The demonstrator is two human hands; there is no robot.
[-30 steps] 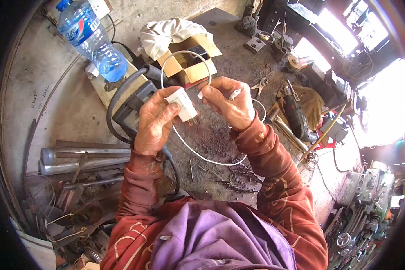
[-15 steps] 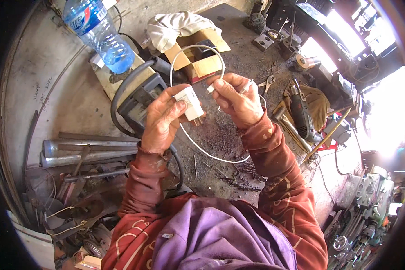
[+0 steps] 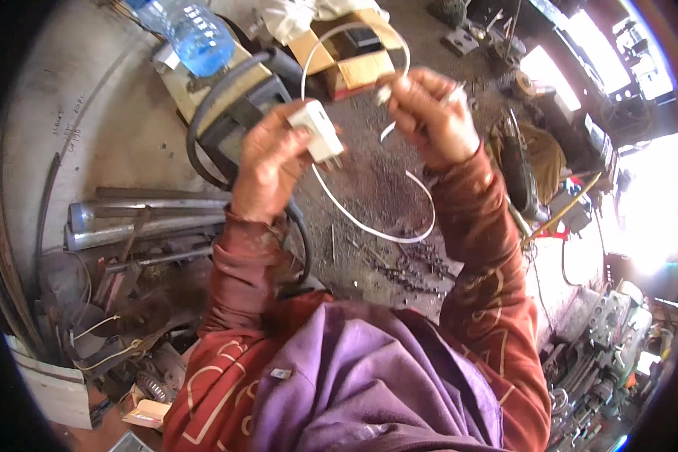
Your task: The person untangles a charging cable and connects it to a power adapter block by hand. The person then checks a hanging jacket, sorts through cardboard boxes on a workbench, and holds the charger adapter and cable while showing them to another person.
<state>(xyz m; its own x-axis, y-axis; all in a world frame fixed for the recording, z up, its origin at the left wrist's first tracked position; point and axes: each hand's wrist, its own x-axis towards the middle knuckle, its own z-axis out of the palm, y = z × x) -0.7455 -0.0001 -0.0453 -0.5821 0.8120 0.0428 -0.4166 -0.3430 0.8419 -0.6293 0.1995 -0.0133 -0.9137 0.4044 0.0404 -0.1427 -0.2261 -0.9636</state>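
My left hand is closed around a white charger plug, thumb across its face, with the metal prongs pointing down toward the bench. My right hand, to the right and slightly higher, pinches the end of a white charging cable. Its small white connector sticks out of the fingertips toward the charger, apart from it. One loop of the cable arches above both hands and another hangs below them; part of it is hidden behind the hands. More white cable shows at the back of my right hand.
Beyond my hands stands an open cardboard box beside a blue-tinted plastic bottle. A power drill lies at the right. Metal pipes lie at the left, and dark shavings cover the bench. Machinery stands at lower right.
My right hand has drawn away to the right with the connector, so the gap to the charger is wider. Both hands and the surroundings sit higher in the picture.
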